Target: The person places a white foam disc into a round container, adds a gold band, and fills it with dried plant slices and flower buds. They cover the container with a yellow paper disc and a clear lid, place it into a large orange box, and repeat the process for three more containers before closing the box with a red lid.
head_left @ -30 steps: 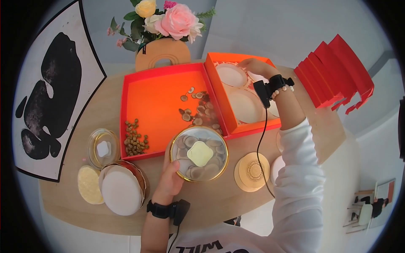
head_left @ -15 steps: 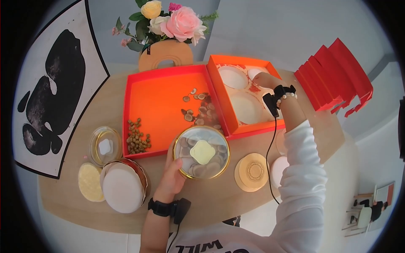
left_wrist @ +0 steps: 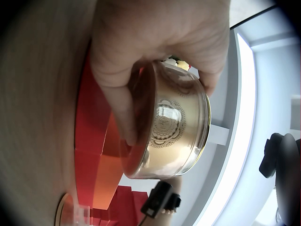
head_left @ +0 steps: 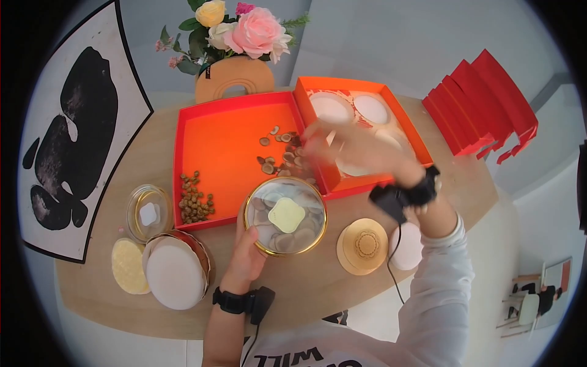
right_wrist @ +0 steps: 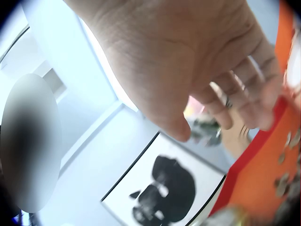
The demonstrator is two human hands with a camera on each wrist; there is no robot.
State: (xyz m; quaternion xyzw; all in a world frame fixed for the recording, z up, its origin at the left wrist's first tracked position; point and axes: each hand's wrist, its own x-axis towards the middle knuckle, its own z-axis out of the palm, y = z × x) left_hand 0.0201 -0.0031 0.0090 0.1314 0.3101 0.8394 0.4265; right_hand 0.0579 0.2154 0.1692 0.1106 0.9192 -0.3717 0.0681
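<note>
My left hand [head_left: 247, 260] grips a round clear-sided canister [head_left: 307, 227] by its side, its lid facing up. The canister has a gold rim, a pale yellow label on the lid and pale round slices showing inside. In the left wrist view, fingers and thumb curl round the canister [left_wrist: 178, 127], which has a gold ornamental print. My right hand [head_left: 361, 150], blurred, is over the boundary between the two box halves. In the right wrist view, the right hand [right_wrist: 197, 61] has extended fingers and holds nothing. Dried brown slices [head_left: 267, 165] lie just left of it.
The orange box lid [head_left: 226, 140] also holds small brown pods [head_left: 195, 205]. Beside it, the box base [head_left: 422, 153] has round white recesses. A clear container [head_left: 148, 214], round tub [head_left: 176, 278], gold lid [head_left: 367, 244], flower vase [head_left: 235, 79] and red bags [head_left: 483, 110] stand around.
My right hand has left the recessed box base and swung left and nearer, toward the canister. The left hand keeps its hold on the canister in much the same place.
</note>
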